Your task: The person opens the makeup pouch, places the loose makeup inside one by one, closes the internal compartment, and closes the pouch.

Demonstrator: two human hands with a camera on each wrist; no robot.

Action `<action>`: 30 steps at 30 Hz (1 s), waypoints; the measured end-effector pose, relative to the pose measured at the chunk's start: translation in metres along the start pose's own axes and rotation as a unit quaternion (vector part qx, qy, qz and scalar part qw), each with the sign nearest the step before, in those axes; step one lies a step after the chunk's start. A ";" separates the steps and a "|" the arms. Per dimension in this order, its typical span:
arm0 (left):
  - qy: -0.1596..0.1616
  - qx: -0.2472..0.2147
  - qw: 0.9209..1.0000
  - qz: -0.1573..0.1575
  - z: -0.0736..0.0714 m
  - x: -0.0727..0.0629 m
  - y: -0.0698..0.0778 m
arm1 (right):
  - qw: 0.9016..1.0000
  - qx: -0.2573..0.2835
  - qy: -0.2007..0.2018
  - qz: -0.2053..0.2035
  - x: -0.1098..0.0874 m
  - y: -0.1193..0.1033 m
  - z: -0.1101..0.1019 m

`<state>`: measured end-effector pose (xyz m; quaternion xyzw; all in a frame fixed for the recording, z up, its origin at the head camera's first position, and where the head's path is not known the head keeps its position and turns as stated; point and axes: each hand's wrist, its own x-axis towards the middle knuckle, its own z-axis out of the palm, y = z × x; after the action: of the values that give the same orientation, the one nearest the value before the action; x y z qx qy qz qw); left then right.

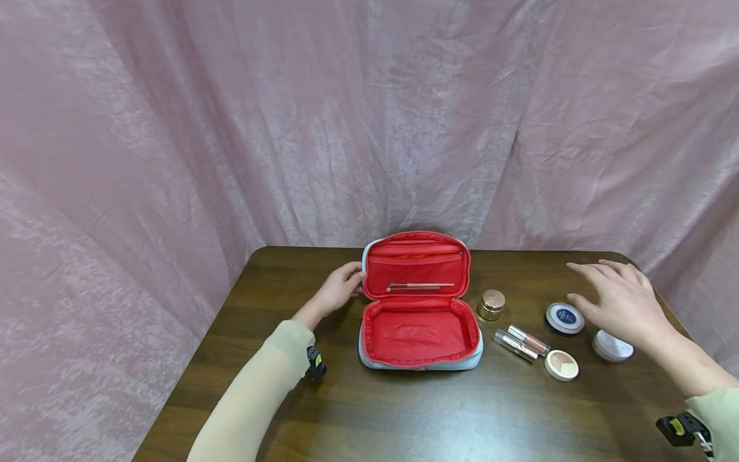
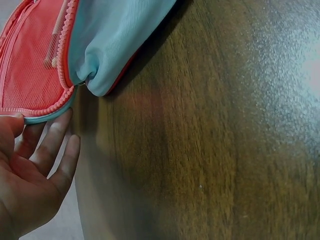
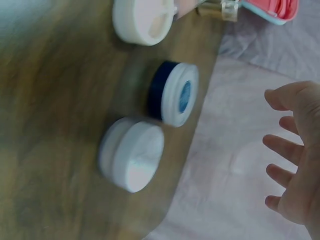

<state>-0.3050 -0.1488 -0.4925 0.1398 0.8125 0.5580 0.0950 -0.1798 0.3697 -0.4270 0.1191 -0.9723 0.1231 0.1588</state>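
Observation:
A light blue makeup bag with a red lining (image 1: 420, 337) stands unzipped on the table, its lid raised. Two slim makeup brushes (image 1: 427, 285) lie behind the lid's mesh pocket. My left hand (image 1: 337, 290) pinches the lid's left edge, thumb on the inner face and fingers behind. Out to the right, my right hand (image 1: 623, 305) hovers with fingers spread and nothing in it. Nearest to it are a round white-lidded jar (image 1: 613, 347) and a round container with a dark blue label (image 1: 565, 319); the right wrist view shows the hand apart from both.
Between bag and right hand are a gold-lidded jar (image 1: 491, 304), two clear lip gloss tubes (image 1: 526, 341) side by side, and a round three-colour compact (image 1: 561, 366). The brown wooden table (image 1: 404, 410) ends at a pink velvet curtain (image 1: 346, 128).

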 end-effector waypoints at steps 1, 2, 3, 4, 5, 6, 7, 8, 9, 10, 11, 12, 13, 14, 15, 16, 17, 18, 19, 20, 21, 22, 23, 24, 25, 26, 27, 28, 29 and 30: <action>-0.002 -0.003 1.000 0.001 0.000 0.000 0.000 | 1.000 -0.003 -0.005 0.002 -0.002 0.003 0.001; -0.003 -0.005 1.000 0.003 0.000 0.000 0.000 | 1.000 -0.008 -0.011 0.003 -0.004 0.005 0.003; -0.002 -0.005 1.000 0.003 0.000 0.000 0.000 | 1.000 -0.013 -0.021 0.003 -0.005 0.007 0.004; -0.002 -0.007 1.000 0.003 0.000 0.000 0.000 | 0.999 -0.018 -0.032 0.004 -0.007 0.009 0.006; -0.002 -0.006 1.000 0.003 0.000 0.000 0.000 | 0.999 -0.024 -0.044 0.006 -0.008 0.011 0.008; -0.003 -0.006 1.000 0.003 0.000 0.000 0.000 | 0.998 -0.031 -0.058 0.007 -0.009 0.013 0.010; -0.004 -0.006 1.000 0.002 0.000 0.000 0.000 | 0.996 -0.039 -0.074 0.009 -0.010 0.014 0.012; -0.004 -0.004 1.000 0.002 0.000 -0.001 0.000 | 0.995 -0.047 -0.090 0.010 -0.011 0.016 0.014; -0.005 -0.003 1.000 0.001 0.000 -0.001 0.000 | 0.993 -0.053 -0.107 0.012 -0.011 0.017 0.016; -0.006 -0.005 1.000 0.001 0.000 -0.001 0.000 | 0.991 -0.059 -0.121 0.015 -0.012 0.018 0.018; -0.006 -0.003 1.000 0.000 -0.001 -0.001 0.000 | 0.989 -0.065 -0.134 0.018 -0.012 0.019 0.019; -0.007 -0.002 1.000 0.000 -0.001 -0.001 0.001 | 0.987 -0.068 -0.146 0.021 -0.012 0.019 0.020; -0.007 -0.001 1.000 0.000 -0.001 -0.001 0.001 | 0.985 -0.071 -0.154 0.024 -0.012 0.020 0.021; -0.006 -0.001 1.000 0.000 0.000 -0.001 0.001 | 0.984 -0.073 -0.160 0.027 -0.012 0.020 0.022; -0.007 -0.001 1.000 -0.001 0.000 -0.001 0.002 | 0.983 -0.072 -0.165 0.030 -0.012 0.021 0.023; -0.007 0.000 1.000 -0.001 0.000 -0.001 0.001 | 0.983 -0.072 -0.169 0.032 -0.011 0.021 0.024; -0.006 0.001 1.000 -0.002 -0.001 -0.001 0.001 | 0.982 -0.072 -0.172 0.034 -0.011 0.021 0.024; -0.006 0.001 1.000 -0.003 -0.001 -0.001 0.002 | 0.982 -0.071 -0.174 0.035 -0.010 0.021 0.025; -0.006 0.002 1.000 -0.003 0.000 -0.002 0.002 | 0.981 -0.070 -0.176 0.035 -0.010 0.021 0.025; -0.006 0.002 1.000 -0.005 -0.001 -0.002 0.002 | 0.981 -0.069 -0.178 0.036 -0.009 0.021 0.026; -0.007 0.002 1.000 -0.005 -0.001 -0.002 0.002 | 0.981 -0.068 -0.178 0.036 -0.009 0.020 0.026; -0.007 0.001 1.000 -0.005 -0.001 -0.002 0.002 | 0.981 -0.068 -0.179 0.036 -0.008 0.020 0.026; -0.007 0.000 1.000 -0.005 -0.001 -0.002 0.002 | 0.981 -0.068 -0.179 0.036 -0.008 0.020 0.026; -0.007 0.001 1.000 -0.004 0.000 -0.002 0.003 | 0.981 -0.068 -0.179 0.036 -0.007 0.019 0.026; -0.007 0.002 1.000 -0.003 -0.001 -0.001 0.003 | 0.981 -0.068 -0.181 0.037 -0.006 0.019 0.027; -0.007 0.003 1.000 -0.002 -0.001 -0.001 0.003 | 0.980 -0.068 -0.182 0.037 -0.006 0.018 0.027; -0.007 0.003 1.000 -0.002 -0.001 -0.001 0.003 | 0.980 -0.069 -0.184 0.037 -0.005 0.018 0.027; -0.007 0.004 1.000 -0.002 -0.001 -0.001 0.004 | 0.979 -0.070 -0.186 0.038 -0.005 0.018 0.027; -0.007 0.006 1.000 -0.003 -0.001 -0.002 0.004 | 0.979 -0.071 -0.188 0.039 -0.004 0.018 0.027; -0.006 0.008 1.000 -0.004 -0.001 -0.002 0.004 | 0.978 -0.071 -0.190 0.039 -0.004 0.018 0.028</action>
<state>-0.3033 -0.1488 -0.4882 0.1405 0.8169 0.5503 0.1009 -0.1888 0.3795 -0.4573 0.0910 -0.9949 0.0347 -0.0255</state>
